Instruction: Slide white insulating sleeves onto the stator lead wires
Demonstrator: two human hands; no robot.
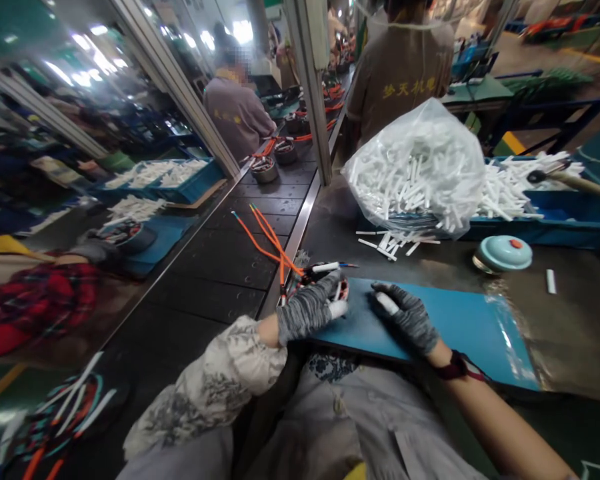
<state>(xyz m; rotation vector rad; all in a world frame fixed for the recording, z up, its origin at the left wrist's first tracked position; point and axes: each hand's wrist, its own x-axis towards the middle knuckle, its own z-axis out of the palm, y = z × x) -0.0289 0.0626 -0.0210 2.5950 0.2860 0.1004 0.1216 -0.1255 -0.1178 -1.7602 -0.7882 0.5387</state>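
Observation:
My left hand (307, 310), in a grey knit glove with a white-tipped thumb, is closed around a wire-wound motor stator (344, 289) at the edge of the blue mat (460, 313). Most of the stator is hidden behind my fingers. Orange lead wires (265, 240) run from it over the conveyor, and a white sleeve (326, 267) lies across its top. My right hand (407, 315), gloved the same way, hovers over the mat to the right of the stator. Its fingers are loosely bent and apart, and no object shows in them.
A clear bag of white tubes (415, 173) stands behind the mat, beside a blue bin (555, 230). Loose tubes (390, 243) and a light-blue round container (505, 253) lie nearby. The dark conveyor (215, 267) runs along my left, carrying more stators (265, 170). Co-workers sit ahead and left.

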